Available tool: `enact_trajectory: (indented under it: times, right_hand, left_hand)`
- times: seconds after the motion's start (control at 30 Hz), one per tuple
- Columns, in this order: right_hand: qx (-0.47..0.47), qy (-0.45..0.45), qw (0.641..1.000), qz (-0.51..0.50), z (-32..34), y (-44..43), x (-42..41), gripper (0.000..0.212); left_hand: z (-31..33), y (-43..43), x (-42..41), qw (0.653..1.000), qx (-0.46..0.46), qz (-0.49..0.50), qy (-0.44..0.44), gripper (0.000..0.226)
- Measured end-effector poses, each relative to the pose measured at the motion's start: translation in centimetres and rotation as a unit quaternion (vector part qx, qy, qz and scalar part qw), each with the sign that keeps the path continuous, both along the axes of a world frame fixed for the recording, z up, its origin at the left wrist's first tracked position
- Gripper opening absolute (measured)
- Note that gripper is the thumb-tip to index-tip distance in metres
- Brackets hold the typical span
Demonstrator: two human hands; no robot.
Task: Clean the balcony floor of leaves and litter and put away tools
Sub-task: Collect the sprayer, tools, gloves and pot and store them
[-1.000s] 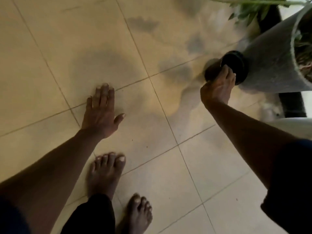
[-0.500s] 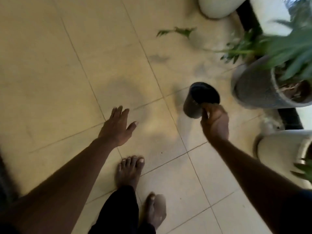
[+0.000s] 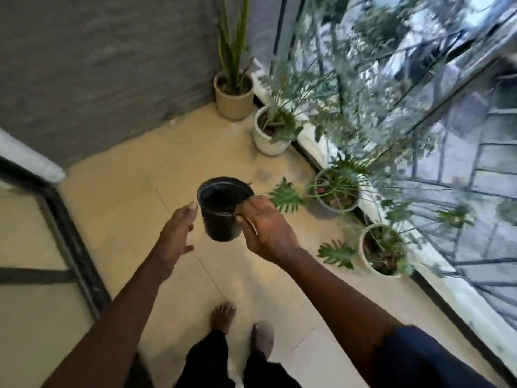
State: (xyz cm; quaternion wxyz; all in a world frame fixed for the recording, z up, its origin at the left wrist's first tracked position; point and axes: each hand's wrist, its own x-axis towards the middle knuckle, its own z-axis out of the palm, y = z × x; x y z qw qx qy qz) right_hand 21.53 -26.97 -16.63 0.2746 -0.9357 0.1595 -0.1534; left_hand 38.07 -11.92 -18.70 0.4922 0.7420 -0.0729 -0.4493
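**Grip.** A black pot (image 3: 221, 217) is being carried clear of the floor (image 3: 126, 205) by the right hand (image 3: 265, 228), whose fingers are being curled over the rim's nearer edge. The left hand (image 3: 176, 233) is being held open with its fingers straight, just beside the pot's wall. Contact there cannot be confirmed.

**Progress.** No leaves or litter are being seen on the tiles ahead of and below both hands, so the clearing is being judged largely done (a pale smear beyond the pot may be dust or only blur). The pot is not yet being set down. Four potted plants (image 3: 268, 135) are being noted beyond the right hand and to its right.

**Limits.** The pot's interior is being lost in darkness, so its contents cannot be told. Floor under the arms and behind the person is being hidden. No tools are being shown. The railing (image 3: 419, 107) side is being blurred heavily.
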Motion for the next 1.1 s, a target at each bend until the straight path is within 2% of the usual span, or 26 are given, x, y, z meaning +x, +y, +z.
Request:
enact_trajectory:
  times: [0.1, 0.17, 0.27, 0.33, 0.43, 0.57, 0.67, 0.77, 0.83, 0.93, 1.1]
  right_hand:
    - [-0.014, -0.026, 1.0, -0.005, 7.1, 1.4, -2.4, 0.017]
    - [-0.023, -0.06, 0.998, -0.027, 10.8, 2.5, -4.2, 0.014]
    - [-0.025, -0.137, 0.984, -0.111, 14.2, 4.5, -7.3, 0.015]
    - [0.01, -0.161, 0.967, -0.195, 15.9, 6.4, -9.1, 0.032]
    - [0.068, -0.175, 0.934, -0.305, 17.0, 9.0, -11.1, 0.056]
    - [0.199, -0.226, 0.858, -0.415, 17.1, 12.2, -14.2, 0.072]
    - [0.263, -0.292, 0.803, -0.448, 17.5, 14.2, -17.0, 0.072]
    - [0.274, -0.343, 0.76, -0.48, 17.6, 16.0, -20.5, 0.06]
    - [0.279, -0.374, 0.715, -0.52, 17.5, 17.5, -23.5, 0.061]
    - [0.262, -0.418, 0.655, -0.572, 17.0, 19.6, -28.1, 0.058]
    - [0.242, -0.468, 0.565, -0.635, 16.3, 23.4, -36.4, 0.057]
  left_hand:
    - [7.2, 0.5, -2.1, 0.996, -0.059, 0.019, 0.071, 0.058]
    - [11.0, 0.4, -3.5, 0.987, -0.112, 0.018, 0.111, 0.052]
    - [14.5, -0.1, -5.8, 0.98, -0.145, -0.019, 0.138, 0.043]
    - [16.1, -0.6, -7.2, 0.976, -0.166, -0.053, 0.135, 0.043]
    - [18.0, -1.6, -9.3, 0.967, -0.188, -0.11, 0.133, 0.058]
    - [19.1, -2.9, -13.0, 0.948, -0.2, -0.212, 0.128, 0.058]
    - [19.4, -3.6, -16.5, 0.928, -0.191, -0.293, 0.128, 0.061]
    - [19.5, -4.0, -20.8, 0.901, -0.184, -0.374, 0.122, 0.064]
    - [19.4, -3.9, -24.5, 0.88, -0.179, -0.425, 0.11, 0.065]
    - [19.2, -3.6, -29.6, 0.852, -0.182, -0.485, 0.071, 0.077]
    - [18.9, -2.6, -39.4, 0.784, -0.161, -0.597, 0.056, 0.062]
